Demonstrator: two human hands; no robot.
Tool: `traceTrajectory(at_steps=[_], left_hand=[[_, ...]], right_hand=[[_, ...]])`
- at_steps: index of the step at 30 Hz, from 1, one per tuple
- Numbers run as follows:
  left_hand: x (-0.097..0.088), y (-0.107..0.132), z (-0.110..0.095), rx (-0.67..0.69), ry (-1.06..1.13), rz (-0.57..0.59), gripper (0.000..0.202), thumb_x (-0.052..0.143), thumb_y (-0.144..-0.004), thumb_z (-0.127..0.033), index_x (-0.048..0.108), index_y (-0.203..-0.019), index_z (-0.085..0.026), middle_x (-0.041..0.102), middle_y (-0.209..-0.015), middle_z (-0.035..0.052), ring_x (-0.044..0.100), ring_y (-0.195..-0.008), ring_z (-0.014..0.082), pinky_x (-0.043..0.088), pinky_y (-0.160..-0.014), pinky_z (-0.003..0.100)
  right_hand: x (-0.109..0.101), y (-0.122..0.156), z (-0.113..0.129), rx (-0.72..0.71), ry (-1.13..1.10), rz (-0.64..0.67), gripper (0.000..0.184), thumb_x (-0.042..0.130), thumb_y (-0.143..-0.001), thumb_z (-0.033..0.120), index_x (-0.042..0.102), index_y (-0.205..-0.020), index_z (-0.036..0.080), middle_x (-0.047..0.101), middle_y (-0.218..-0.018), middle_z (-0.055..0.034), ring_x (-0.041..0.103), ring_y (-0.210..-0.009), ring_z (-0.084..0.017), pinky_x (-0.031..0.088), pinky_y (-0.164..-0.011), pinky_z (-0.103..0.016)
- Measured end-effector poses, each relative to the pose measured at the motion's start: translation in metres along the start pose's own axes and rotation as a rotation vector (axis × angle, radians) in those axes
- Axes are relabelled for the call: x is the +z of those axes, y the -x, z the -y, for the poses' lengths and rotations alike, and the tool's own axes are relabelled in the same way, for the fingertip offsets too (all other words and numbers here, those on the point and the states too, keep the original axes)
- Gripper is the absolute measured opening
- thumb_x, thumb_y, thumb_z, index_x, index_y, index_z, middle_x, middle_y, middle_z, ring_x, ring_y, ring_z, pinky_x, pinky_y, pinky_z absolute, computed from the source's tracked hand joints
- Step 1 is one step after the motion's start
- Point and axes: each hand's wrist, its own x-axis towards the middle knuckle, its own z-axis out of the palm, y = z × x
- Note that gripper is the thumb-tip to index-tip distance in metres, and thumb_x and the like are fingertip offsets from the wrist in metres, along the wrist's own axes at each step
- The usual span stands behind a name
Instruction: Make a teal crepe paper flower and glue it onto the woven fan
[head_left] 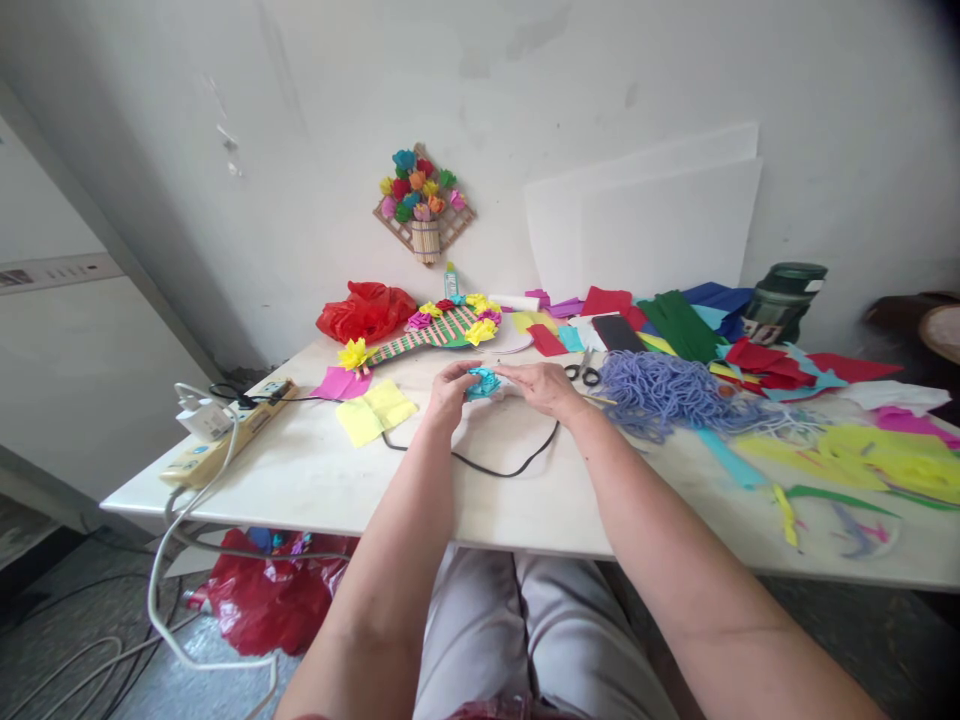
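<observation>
Above the table's middle, my left hand [448,393] is closed on a crumpled light-blue paper flower [482,383]. My right hand [546,388] reaches in from the other side, its fingertips drawn together at the flower's right edge. Part of the flower is hidden behind the fingers. A black cord [499,473] loops across the tabletop below both hands. Just right of my right hand lie black-handled scissors [583,375]. Behind the hands is a green guitar-shaped panel [442,330] with pale strips and yellow, pink and red paper flowers.
Blue-violet yarn [660,390] is heaped at right, near a phone [617,334], coloured paper [682,325] and a dark green cup [784,303]. Yellow paper squares [375,412] and a power strip [225,435] lie left. A flower-basket ornament [425,205] hangs on the wall.
</observation>
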Motion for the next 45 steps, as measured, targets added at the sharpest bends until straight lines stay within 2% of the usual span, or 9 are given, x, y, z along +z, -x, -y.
traceTrajectory(at_steps=[6, 12, 18, 23, 27, 31, 37, 40, 45], left_hand=[[-0.001, -0.001, 0.002, 0.018, 0.011, 0.001, 0.038, 0.076, -0.049, -0.023, 0.068, -0.085, -0.014, 0.065, -0.068, 0.0011, 0.059, -0.058, 0.0138, 0.047, -0.056, 0.027], [0.001, 0.0, 0.0, 0.056, -0.025, -0.025, 0.042, 0.074, -0.048, -0.021, 0.067, -0.089, -0.013, 0.064, -0.067, 0.0007, 0.057, -0.056, 0.0128, 0.046, -0.056, 0.027], [-0.001, -0.001, -0.001, 0.086, 0.005, -0.122, 0.049, 0.074, -0.05, -0.023, 0.064, -0.097, -0.015, 0.06, -0.069, -0.001, 0.058, -0.059, 0.0125, 0.047, -0.058, 0.027], [-0.002, -0.003, 0.002, 0.11, 0.008, -0.118, 0.055, 0.076, -0.053, -0.027, 0.061, -0.105, -0.017, 0.061, -0.085, 0.0022, 0.061, -0.07, 0.0142, 0.049, -0.065, 0.03], [-0.001, -0.004, 0.005, 0.125, 0.007, -0.107, 0.056, 0.078, -0.053, -0.027, 0.062, -0.106, -0.019, 0.06, -0.09, 0.0027, 0.06, -0.072, 0.0139, 0.049, -0.065, 0.029], [0.004, -0.002, 0.006, 0.133, -0.002, -0.074, 0.056, 0.079, -0.054, -0.028, 0.062, -0.106, -0.019, 0.059, -0.09, 0.0023, 0.059, -0.072, 0.0127, 0.046, -0.062, 0.025], [0.01, 0.001, 0.009, 0.14, -0.04, 0.001, 0.057, 0.08, -0.055, -0.032, 0.062, -0.107, -0.018, 0.06, -0.088, 0.0021, 0.057, -0.069, 0.012, 0.045, -0.062, 0.026], [0.012, 0.001, 0.01, 0.151, -0.071, 0.021, 0.057, 0.08, -0.056, -0.033, 0.063, -0.108, -0.018, 0.061, -0.087, 0.0027, 0.057, -0.072, 0.0133, 0.046, -0.065, 0.027], [0.014, 0.003, 0.009, 0.154, -0.106, 0.064, 0.053, 0.078, -0.058, -0.031, 0.064, -0.107, -0.016, 0.063, -0.09, 0.0046, 0.057, -0.075, 0.0149, 0.045, -0.067, 0.027]], right_hand=[[-0.002, 0.0, 0.002, 0.012, -0.029, -0.012, 0.04, 0.049, -0.089, 0.018, 0.063, -0.123, 0.034, 0.068, -0.119, 0.0008, 0.066, -0.106, -0.02, 0.051, -0.089, -0.031], [0.0, -0.001, 0.001, 0.093, -0.026, -0.041, 0.03, 0.054, -0.087, 0.022, 0.072, -0.11, 0.027, 0.072, -0.109, -0.0035, 0.068, -0.1, -0.021, 0.05, -0.087, -0.03], [0.003, -0.002, -0.005, 0.115, -0.122, -0.093, 0.022, 0.056, -0.083, 0.021, 0.075, -0.094, 0.021, 0.076, -0.088, -0.0047, 0.068, -0.079, -0.017, 0.047, -0.072, -0.025], [0.005, -0.003, -0.007, 0.139, -0.313, -0.131, 0.022, 0.054, -0.084, 0.029, 0.073, -0.083, 0.017, 0.07, -0.066, -0.0021, 0.059, -0.061, -0.013, 0.042, -0.061, -0.022], [-0.001, -0.004, 0.001, 0.212, -0.427, -0.074, 0.033, 0.051, -0.083, 0.039, 0.065, -0.063, 0.017, 0.058, -0.052, 0.0015, 0.049, -0.051, -0.01, 0.036, -0.053, -0.022], [-0.008, -0.005, 0.009, 0.335, -0.497, 0.005, 0.033, 0.055, -0.078, 0.042, 0.062, -0.058, 0.016, 0.058, -0.052, 0.0017, 0.049, -0.052, -0.011, 0.036, -0.052, -0.023], [-0.006, -0.008, 0.01, 0.438, -0.449, 0.076, 0.042, 0.056, -0.076, 0.05, 0.063, -0.053, 0.016, 0.057, -0.049, 0.0, 0.05, -0.051, -0.013, 0.038, -0.054, -0.026], [-0.004, -0.01, 0.011, 0.495, -0.425, 0.098, 0.039, 0.056, -0.075, 0.048, 0.065, -0.053, 0.017, 0.061, -0.054, -0.0013, 0.053, -0.055, -0.014, 0.039, -0.057, -0.026], [-0.005, -0.011, 0.014, 0.561, -0.423, 0.092, 0.028, 0.055, -0.072, 0.038, 0.065, -0.054, 0.018, 0.063, -0.055, -0.0008, 0.053, -0.054, -0.014, 0.037, -0.054, -0.026]])
